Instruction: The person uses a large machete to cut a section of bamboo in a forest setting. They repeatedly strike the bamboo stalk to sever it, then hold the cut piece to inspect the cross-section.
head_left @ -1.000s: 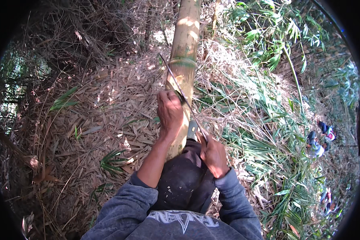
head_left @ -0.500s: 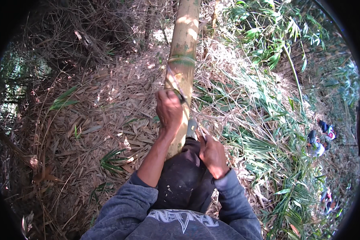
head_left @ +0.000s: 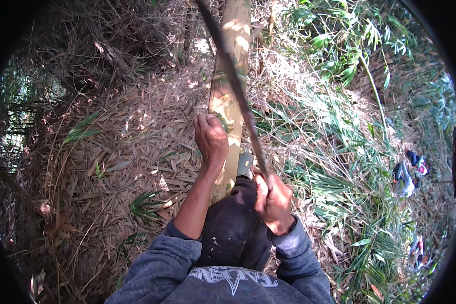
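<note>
A thick yellow-green bamboo pole (head_left: 238, 23) runs from the top of the view down to my dark trousers. My right hand (head_left: 274, 202) is closed around the lower end of a machete (head_left: 242, 96). Its long dark blade is raised and passes in front of the pole, slanting to the upper left. My left hand (head_left: 211, 139) is curled at the pole's left edge. A small dark green patch shows by its fingertips, and what lies inside the fingers is hidden. A grey-green shoe (head_left: 245, 163) rests against the pole's right side.
Dry bamboo leaves (head_left: 137, 147) cover the ground, with cut green fronds (head_left: 319, 182) on the right. Tangled dry twigs (head_left: 121, 35) stand at upper left. A thin leaning stem (head_left: 371, 91) rises at right. People (head_left: 404, 180) are in the distance at far right.
My right hand has brought the machete blade up from low by the pole to a raised slant across it. The left hand has shifted slightly left on the pole.
</note>
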A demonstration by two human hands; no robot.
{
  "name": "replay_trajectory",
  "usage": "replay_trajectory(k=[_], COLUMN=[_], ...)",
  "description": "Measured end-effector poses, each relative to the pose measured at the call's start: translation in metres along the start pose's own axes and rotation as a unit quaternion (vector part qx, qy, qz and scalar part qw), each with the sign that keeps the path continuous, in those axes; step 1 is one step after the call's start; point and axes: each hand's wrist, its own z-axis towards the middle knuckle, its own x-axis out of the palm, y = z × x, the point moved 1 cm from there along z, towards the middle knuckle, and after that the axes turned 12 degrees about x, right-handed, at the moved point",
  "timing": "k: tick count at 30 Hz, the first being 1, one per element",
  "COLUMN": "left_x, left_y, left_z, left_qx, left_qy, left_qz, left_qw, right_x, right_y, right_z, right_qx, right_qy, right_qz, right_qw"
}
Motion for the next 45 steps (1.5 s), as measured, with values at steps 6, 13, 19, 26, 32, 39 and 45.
replay_trajectory(k=[6, 13, 19, 26, 32, 39, 45], left_x=[0.004, -0.002, 0.001, 0.000, -0.003, -0.019, -0.014], left_y=[-0.006, 0.000, -0.002, 0.001, -0.013, -0.011, -0.008], left_z=[0.001, 0.004, 0.002, 0.002, 0.005, 0.004, 0.000], left_qx=[-0.017, -0.041, -0.035, -0.041, -0.074, -0.173, -0.102], left_qy=[-0.051, -0.003, -0.009, -0.005, -0.015, 0.025, 0.020], left_qz=[-0.058, -0.069, -0.068, -0.045, -0.094, -0.218, -0.150], left_qw=[0.997, 0.997, 0.997, 0.998, 0.993, 0.960, 0.983], right_x=[0.013, -0.001, 0.012, 0.001, 0.016, 0.002, 0.009], right_y=[-0.060, 0.001, -0.041, 0.000, -0.052, -0.024, -0.022], right_z=[-0.005, -0.002, -0.007, -0.002, -0.014, -0.004, 0.000], right_qx=[0.096, 0.038, 0.133, -0.002, 0.084, 0.086, 0.083], right_qy=[0.105, 0.047, 0.121, -0.028, 0.077, 0.122, 0.113], right_qz=[-0.164, -0.030, -0.112, -0.009, -0.103, -0.119, -0.115], right_qw=[0.976, 0.998, 0.977, 1.000, 0.988, 0.982, 0.983])
